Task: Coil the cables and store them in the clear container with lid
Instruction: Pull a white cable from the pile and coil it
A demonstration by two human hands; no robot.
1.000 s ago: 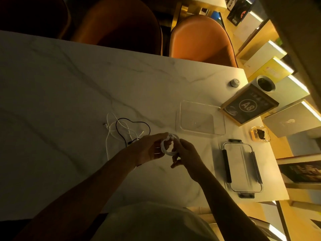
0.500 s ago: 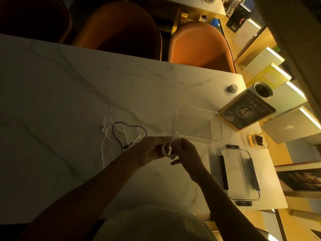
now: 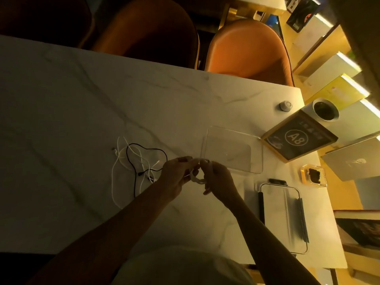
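Both hands meet over the marble table, holding one white coil between them. Left hand grips the coil's left side, right hand pinches its right side. Coil sits just near-left of the clear container, not in it. Loose white cable and black cable lie tangled on the table left of the hands. Lid lies flat near-right of the container. Framed A8 sign far right.
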